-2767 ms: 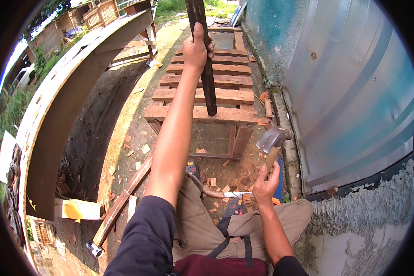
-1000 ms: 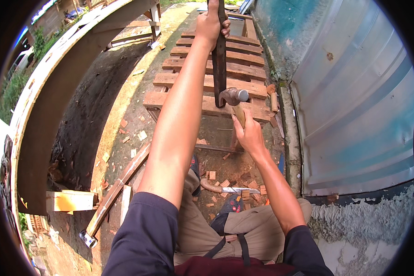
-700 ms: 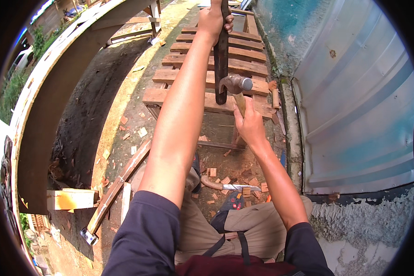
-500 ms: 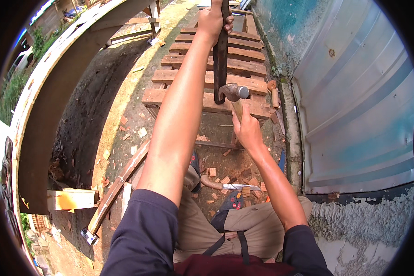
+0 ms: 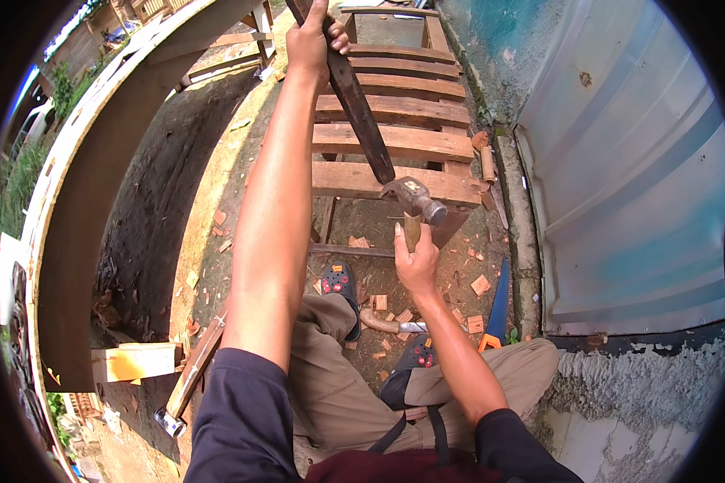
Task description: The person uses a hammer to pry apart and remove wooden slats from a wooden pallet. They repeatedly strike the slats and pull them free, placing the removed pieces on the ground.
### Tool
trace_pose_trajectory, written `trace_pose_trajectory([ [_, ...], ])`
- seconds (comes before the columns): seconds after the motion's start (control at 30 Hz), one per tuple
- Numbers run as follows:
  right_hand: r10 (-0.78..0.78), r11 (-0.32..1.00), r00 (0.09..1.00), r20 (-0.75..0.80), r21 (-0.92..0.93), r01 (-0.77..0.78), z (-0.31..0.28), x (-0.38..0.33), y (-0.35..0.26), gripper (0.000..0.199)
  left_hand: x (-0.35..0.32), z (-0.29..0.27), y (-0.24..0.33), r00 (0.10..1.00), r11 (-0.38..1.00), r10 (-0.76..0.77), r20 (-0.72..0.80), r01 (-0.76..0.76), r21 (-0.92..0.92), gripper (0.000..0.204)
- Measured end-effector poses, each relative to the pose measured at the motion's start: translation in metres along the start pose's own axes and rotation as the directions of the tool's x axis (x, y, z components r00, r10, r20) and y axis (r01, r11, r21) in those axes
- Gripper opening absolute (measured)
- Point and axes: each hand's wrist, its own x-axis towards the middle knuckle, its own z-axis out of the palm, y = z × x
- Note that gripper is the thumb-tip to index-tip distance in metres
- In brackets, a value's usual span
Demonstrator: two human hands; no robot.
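My left hand [image 5: 310, 50] is closed around the upper part of a long dark wooden bar [image 5: 361, 117]. The bar slants from upper left to lower right over a slatted wooden bench [image 5: 427, 138]. A claw hammer [image 5: 413, 193] is in my right hand [image 5: 417, 259], gripped by its wooden handle just under the head. Its claw is at the bar's lower end, with the round face pointing right; whether claw and wood touch, I cannot tell. Both stand over the bench's near slat. The bar's top runs out of view.
Between my feet and the bench lie scattered wood chips [image 5: 481, 285], a wooden-handled blade [image 5: 381, 322] and a handsaw [image 5: 501, 302] with an orange handle. A long timber [image 5: 195, 369] lies to the left, beside a large curved board [image 5: 76, 201]. Metal sheeting [image 5: 632, 185] borders the right.
My left hand has swung the bar's top leftward, so it slants instead of standing nearly upright. My right hand and the hammer are lower; the claw no longer overlaps the bar's end as before.
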Motion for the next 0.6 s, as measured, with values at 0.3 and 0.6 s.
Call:
trace_pose_trajectory([
  [0.3,-0.033,0.981,0.954,0.299,-0.174,0.089,-0.031,0.088,-0.049,0.025,-0.011,0.045,-0.002,0.988,0.999,-0.014,0.153,0.008,0.043,0.043],
  [0.6,0.097,0.969,0.953,0.286,-0.245,-0.025,-0.03,0.045,-0.012,0.025,-0.014,0.044,0.0,0.986,1.0,-0.004,0.168,0.0,0.027,0.042],
])
